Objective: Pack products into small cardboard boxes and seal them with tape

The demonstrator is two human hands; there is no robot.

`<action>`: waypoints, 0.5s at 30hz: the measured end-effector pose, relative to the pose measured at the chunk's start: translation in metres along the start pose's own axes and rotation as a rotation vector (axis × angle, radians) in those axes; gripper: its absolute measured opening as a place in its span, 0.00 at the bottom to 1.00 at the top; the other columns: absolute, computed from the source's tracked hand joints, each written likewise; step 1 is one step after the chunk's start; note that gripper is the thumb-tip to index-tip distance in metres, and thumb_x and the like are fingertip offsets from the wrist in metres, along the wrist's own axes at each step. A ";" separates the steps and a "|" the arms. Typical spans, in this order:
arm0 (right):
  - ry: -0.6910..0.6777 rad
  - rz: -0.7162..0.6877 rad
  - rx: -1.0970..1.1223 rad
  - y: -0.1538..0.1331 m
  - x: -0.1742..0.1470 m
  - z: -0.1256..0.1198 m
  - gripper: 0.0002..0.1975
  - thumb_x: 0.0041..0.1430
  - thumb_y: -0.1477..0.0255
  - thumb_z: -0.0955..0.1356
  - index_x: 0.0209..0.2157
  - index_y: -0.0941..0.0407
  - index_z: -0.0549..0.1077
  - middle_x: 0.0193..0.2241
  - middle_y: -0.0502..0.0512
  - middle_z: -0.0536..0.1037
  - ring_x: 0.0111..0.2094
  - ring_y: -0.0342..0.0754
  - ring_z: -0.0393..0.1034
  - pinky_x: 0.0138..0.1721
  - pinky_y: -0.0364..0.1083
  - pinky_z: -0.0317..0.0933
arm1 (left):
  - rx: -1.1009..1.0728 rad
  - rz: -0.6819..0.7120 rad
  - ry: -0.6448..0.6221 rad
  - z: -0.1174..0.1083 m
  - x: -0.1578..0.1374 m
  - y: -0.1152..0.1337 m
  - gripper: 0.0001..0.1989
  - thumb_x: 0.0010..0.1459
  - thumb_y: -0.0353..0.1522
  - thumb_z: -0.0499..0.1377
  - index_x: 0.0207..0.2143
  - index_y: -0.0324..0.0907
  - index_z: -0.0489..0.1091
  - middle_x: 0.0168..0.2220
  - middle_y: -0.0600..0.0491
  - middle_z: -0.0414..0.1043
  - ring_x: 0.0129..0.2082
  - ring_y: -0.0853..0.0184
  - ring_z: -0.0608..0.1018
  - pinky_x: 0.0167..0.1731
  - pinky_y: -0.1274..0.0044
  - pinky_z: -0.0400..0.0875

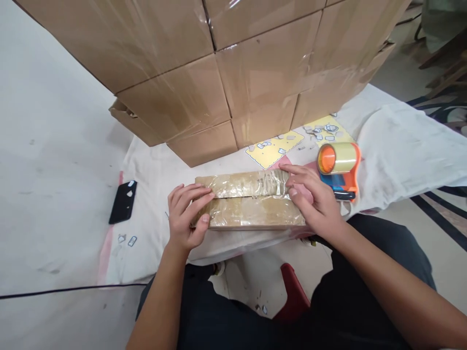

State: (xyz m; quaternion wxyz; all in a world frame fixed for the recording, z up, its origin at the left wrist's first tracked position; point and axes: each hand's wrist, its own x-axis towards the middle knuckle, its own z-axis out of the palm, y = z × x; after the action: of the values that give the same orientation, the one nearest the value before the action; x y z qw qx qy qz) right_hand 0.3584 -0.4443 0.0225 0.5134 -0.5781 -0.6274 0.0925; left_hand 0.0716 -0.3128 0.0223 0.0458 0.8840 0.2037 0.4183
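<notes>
Small marks on the loose scraps [132,240] to the left of the long carton [251,212] were too tiny to read. The long carton lay flat in front of the person, between both hands, glossy tape [239,185] stretched along its top and wrinkled toward its right end. The left hand [183,221] was unclenched over the carton's left end, fingers loosely bent and touching the top, thumb near the closer edge. The right hand [323,206] lay over the carton's right end, fingers spread and stretched out, index finger toward the far edge and thumb on the tape.

Beneath the carton spread a pale cloth [386,141]. Behind it rose a stack of cardboard boxes [255,73], with yellow sheets [272,151] between the two, toward the right. Just right of the carton sat an orange tape dispenser [355,170] with a tape roll [345,158]; well to its left lay a black phone [123,201]. Below its near side, a red object [292,294] showed between the person's dark-clothed legs.
</notes>
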 end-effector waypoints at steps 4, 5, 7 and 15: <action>-0.052 -0.030 0.048 0.002 0.007 -0.004 0.06 0.62 0.76 0.66 0.38 0.51 0.70 0.56 0.58 0.76 0.57 0.58 0.70 0.56 0.60 0.63 | 0.018 -0.011 0.022 0.002 -0.006 0.000 0.17 0.63 0.34 0.52 0.50 0.45 0.75 0.47 0.45 0.78 0.50 0.54 0.78 0.55 0.57 0.66; -0.069 -0.046 0.046 0.003 0.008 -0.006 0.06 0.61 0.76 0.66 0.38 0.51 0.70 0.56 0.58 0.76 0.57 0.58 0.70 0.55 0.60 0.63 | 0.032 -0.023 0.031 0.002 -0.009 0.002 0.17 0.63 0.34 0.52 0.50 0.45 0.75 0.47 0.45 0.78 0.50 0.54 0.78 0.55 0.57 0.66; -0.085 -0.056 0.029 0.004 0.007 -0.010 0.06 0.61 0.76 0.67 0.38 0.51 0.71 0.57 0.58 0.75 0.56 0.59 0.70 0.55 0.60 0.63 | 0.078 -0.034 0.060 0.003 -0.015 0.008 0.17 0.65 0.34 0.50 0.50 0.45 0.75 0.48 0.45 0.79 0.50 0.54 0.78 0.55 0.57 0.66; -0.044 0.013 0.024 -0.005 0.006 -0.015 0.07 0.58 0.77 0.68 0.37 0.51 0.72 0.55 0.57 0.74 0.58 0.59 0.70 0.57 0.60 0.63 | 0.334 0.057 -0.081 0.002 -0.019 0.050 0.24 0.65 0.45 0.55 0.58 0.44 0.70 0.56 0.45 0.76 0.58 0.53 0.76 0.65 0.58 0.56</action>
State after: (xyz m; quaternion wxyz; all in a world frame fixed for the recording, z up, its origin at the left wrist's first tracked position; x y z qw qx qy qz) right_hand 0.3676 -0.4483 0.0356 0.5058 -0.5739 -0.6335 0.1162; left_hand 0.0787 -0.3654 0.0199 -0.1055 0.9008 0.2435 0.3436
